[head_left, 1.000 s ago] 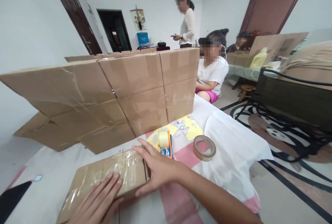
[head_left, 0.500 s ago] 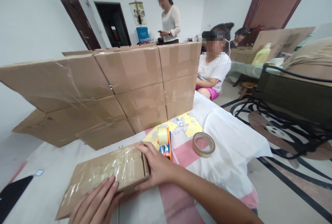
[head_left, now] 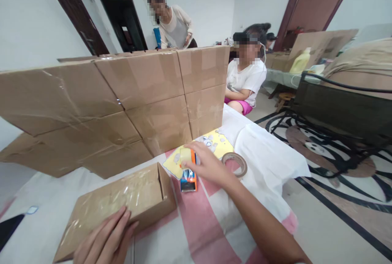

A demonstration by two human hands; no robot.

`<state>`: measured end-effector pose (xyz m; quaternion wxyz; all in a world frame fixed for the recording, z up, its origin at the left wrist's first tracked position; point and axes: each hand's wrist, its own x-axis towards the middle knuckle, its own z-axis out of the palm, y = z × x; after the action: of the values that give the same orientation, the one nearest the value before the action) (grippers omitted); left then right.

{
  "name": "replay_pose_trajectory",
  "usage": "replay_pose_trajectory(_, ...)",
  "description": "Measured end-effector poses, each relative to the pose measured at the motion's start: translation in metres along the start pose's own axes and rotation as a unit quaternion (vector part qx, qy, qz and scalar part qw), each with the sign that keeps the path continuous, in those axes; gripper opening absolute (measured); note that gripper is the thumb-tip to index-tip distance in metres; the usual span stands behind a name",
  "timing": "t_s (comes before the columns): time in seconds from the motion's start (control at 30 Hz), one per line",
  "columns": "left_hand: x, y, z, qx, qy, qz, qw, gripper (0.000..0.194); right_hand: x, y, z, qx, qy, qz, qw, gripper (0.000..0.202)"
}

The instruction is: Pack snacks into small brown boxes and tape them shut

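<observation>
A taped cardboard box [head_left: 122, 202] lies on the cloth-covered table in front of me. My left hand [head_left: 105, 237] rests on its top and near edge, fingers stretched out side by side. Beyond the box's right end is a blue and orange tape dispenser [head_left: 189, 180] with a yellowish tape roll on it. My right hand [head_left: 205, 164] is at the dispenser, fingers apart around the roll; whether they touch it I cannot tell. A brown tape roll [head_left: 234, 165] lies flat just right of that hand.
Stacked cardboard boxes [head_left: 153, 105] form a wall across the table's far side. Behind it a person [head_left: 176, 27] leans forward. Another person in a white shirt [head_left: 245, 76] sits beyond the table. A dark folding chair [head_left: 339, 113] stands at the right.
My right hand has left the box's right end and moved to the tape dispenser. My left hand stays on the box. The standing person now leans forward, and the view has shifted slightly.
</observation>
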<state>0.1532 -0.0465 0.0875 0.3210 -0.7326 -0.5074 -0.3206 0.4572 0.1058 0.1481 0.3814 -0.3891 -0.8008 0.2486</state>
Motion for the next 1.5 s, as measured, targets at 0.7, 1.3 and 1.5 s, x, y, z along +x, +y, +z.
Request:
replay_pose_trajectory(0.7, 0.003, 0.004, 0.017, -0.018, 0.064, -0.028, 0.997, 0.067, 0.089, 0.160, -0.042, -0.321, -0.235, 0.187, 0.898, 0.035)
replay_pose_trajectory(1.3, 0.010, 0.001, 0.016, -0.014, 0.077, -0.002, 0.997, 0.068, 0.087, 0.158, -0.053, -0.325, -0.224, 0.099, 0.914, 0.010)
replay_pose_trajectory(1.5, 0.005, -0.004, 0.013, -0.051, 0.063, -0.021, 0.996, 0.061, 0.052, 0.103, -0.054, -0.256, -0.139, 0.090, 0.952, 0.018)
